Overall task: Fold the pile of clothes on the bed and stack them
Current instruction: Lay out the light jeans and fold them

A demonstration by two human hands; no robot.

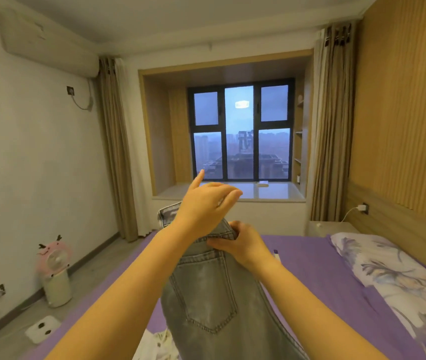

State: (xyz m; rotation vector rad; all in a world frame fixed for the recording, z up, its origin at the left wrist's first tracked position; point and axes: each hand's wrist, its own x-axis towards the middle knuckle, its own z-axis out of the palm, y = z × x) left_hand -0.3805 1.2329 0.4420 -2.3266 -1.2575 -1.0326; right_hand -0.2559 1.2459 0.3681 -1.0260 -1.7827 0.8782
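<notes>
A pair of grey jeans hangs in the air in front of me above the purple bed, back pocket facing me. My right hand grips the waistband at its right side, fingers curled round the denim. My left hand is raised at the top of the waistband with its forefinger pointing up; whether the other fingers hold the cloth is hidden behind the hand. A bit of white clothing lies on the bed below the jeans.
A floral pillow and floral quilt lie along the bed's right side by the headboard. On the floor to the left stand a pink fan on a white bin and a white scale. A window bay is ahead.
</notes>
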